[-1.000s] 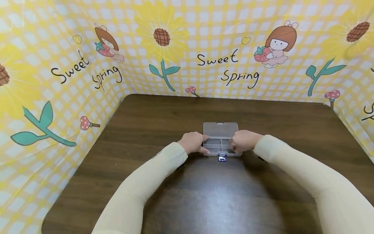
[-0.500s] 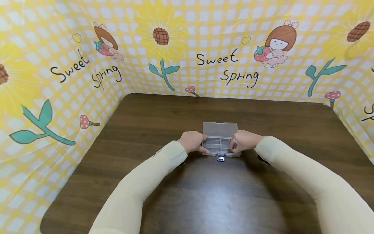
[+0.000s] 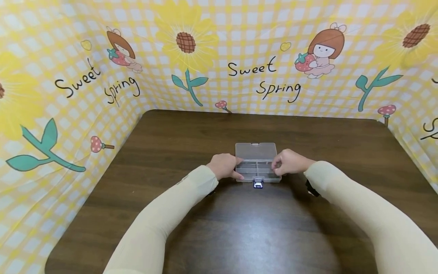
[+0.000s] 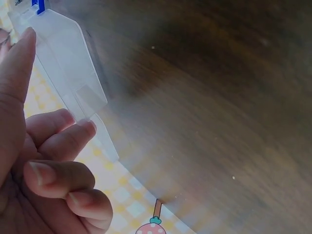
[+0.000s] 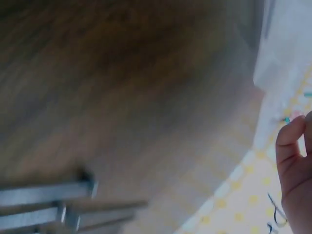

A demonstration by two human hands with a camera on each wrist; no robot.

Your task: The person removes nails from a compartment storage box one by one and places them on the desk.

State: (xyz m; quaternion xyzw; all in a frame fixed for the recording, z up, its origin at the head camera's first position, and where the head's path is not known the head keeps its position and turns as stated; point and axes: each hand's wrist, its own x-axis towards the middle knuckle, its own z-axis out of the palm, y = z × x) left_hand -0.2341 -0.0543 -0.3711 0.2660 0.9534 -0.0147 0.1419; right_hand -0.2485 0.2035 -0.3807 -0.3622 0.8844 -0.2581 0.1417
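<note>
A clear plastic compartment box (image 3: 257, 179) lies on the table with its lid (image 3: 255, 151) up at the back and a blue latch (image 3: 258, 184) at the front. Thin dividers split its inside. My left hand (image 3: 224, 166) grips the box's left side, thumb at the front corner and a finger near the hinge. In the left wrist view, the left hand's (image 4: 53, 165) outer fingers are bent beside the clear wall. At the box's right edge, my right hand (image 3: 289, 161) has its fingers curled together. Whether anything small is between those fingertips cannot be made out.
The brown wooden table (image 3: 191, 133) spreads around the box. A yellow checked cloth (image 3: 212, 45) with printed flowers stands behind and at the sides. Blurred grey bars (image 5: 44, 195) show low in the right wrist view.
My right hand has drawn up and right, from over the right compartments to the box's edge. The left hand keeps its grip on the box.
</note>
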